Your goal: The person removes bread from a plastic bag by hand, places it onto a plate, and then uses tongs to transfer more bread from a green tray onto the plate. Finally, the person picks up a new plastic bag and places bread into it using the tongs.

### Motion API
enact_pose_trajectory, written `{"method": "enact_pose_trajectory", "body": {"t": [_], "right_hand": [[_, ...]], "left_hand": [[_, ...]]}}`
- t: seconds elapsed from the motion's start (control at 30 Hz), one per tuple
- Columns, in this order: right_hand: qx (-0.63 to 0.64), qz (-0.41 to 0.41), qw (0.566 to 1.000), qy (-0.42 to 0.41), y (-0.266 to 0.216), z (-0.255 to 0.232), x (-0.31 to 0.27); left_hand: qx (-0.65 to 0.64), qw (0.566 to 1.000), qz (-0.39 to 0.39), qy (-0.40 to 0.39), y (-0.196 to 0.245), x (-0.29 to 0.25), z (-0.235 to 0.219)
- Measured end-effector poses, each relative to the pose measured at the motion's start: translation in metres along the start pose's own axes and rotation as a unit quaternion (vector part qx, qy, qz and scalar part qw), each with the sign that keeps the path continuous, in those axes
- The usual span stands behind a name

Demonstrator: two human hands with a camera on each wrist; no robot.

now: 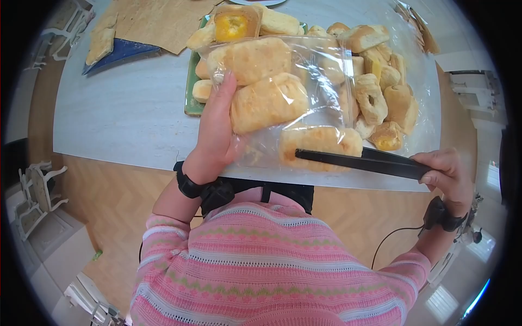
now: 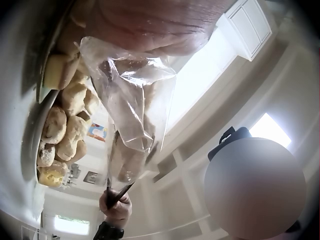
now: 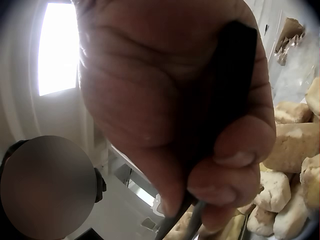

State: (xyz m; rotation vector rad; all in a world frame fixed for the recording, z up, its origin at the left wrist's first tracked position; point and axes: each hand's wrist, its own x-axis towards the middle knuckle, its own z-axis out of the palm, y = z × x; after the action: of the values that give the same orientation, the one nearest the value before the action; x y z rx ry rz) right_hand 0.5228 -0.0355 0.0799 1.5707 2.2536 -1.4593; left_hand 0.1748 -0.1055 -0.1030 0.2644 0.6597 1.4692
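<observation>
My left hand [image 1: 213, 130] grips a clear plastic bag [image 1: 326, 108] along its left side, thumb on top. Two rectangular golden bread pieces show through the film, the lower bread piece [image 1: 269, 103] lying just right of the thumb. In my right hand [image 1: 450, 176] are black tongs [image 1: 375, 165], pinched between thumb and fingers. Their arms lie on either side of a third bread piece [image 1: 323, 138], which overlaps the bag's lower right part. The left wrist view shows the bag's film [image 2: 127, 95] hanging crumpled below the palm, with the tongs [image 2: 117, 196] at its far end.
Behind the bag, a green tray [image 1: 192, 98] carries more bread. To the right lies a heap of bread pieces [image 1: 375, 98] on clear plastic. A blue tray [image 1: 122, 52] with a bread piece [image 1: 101, 44] and brown paper [image 1: 157, 22] lie at the back left.
</observation>
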Motion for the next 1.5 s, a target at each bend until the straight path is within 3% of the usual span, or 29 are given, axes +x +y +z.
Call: {"method": "enact_pose_trajectory", "body": {"t": [0.07, 0.2, 0.37, 0.67, 0.83, 0.93, 1.0, 1.1, 1.2, 1.5], "right_hand": [[-0.025, -0.028, 0.998, -0.041, 0.0, -0.004, 0.004], [-0.046, -0.025, 0.998, -0.026, -0.004, -0.006, 0.005], [0.03, -0.075, 0.997, -0.012, 0.003, -0.013, 0.004], [0.003, -0.018, 0.996, -0.086, -0.006, -0.006, 0.016], [-0.023, -0.011, 0.996, -0.08, -0.017, -0.017, 0.012], [-0.033, -0.006, 0.996, -0.081, -0.023, -0.028, 0.007], [-0.041, -0.006, 0.996, -0.08, -0.024, -0.033, 0.005], [-0.05, -0.007, 0.996, -0.069, -0.025, -0.037, 0.003], [-0.043, 0.0, 0.998, -0.044, -0.025, -0.038, 0.002], [-0.045, -0.001, 0.998, -0.033, -0.03, -0.039, 0.003]], "left_hand": [[0.022, 1.0, 0.007, -0.001, 0.0, 0.0, 0.0], [-0.001, 1.0, 0.007, -0.02, 0.002, -0.001, 0.003], [-0.002, 1.0, -0.025, -0.017, 0.005, 0.001, 0.0], [-0.102, 0.991, -0.083, -0.025, -0.008, 0.002, 0.012], [-0.112, 0.983, -0.103, -0.101, -0.007, 0.004, 0.004], [-0.063, 0.993, -0.076, -0.066, -0.009, 0.003, 0.0], [-0.044, 0.994, -0.027, -0.098, -0.007, -0.001, 0.005], [-0.052, 0.991, -0.014, -0.122, -0.007, -0.001, 0.006], [-0.037, 0.986, -0.022, -0.164, -0.009, 0.001, -0.002], [-0.081, 0.983, -0.071, -0.15, -0.015, 0.002, 0.006]]}}
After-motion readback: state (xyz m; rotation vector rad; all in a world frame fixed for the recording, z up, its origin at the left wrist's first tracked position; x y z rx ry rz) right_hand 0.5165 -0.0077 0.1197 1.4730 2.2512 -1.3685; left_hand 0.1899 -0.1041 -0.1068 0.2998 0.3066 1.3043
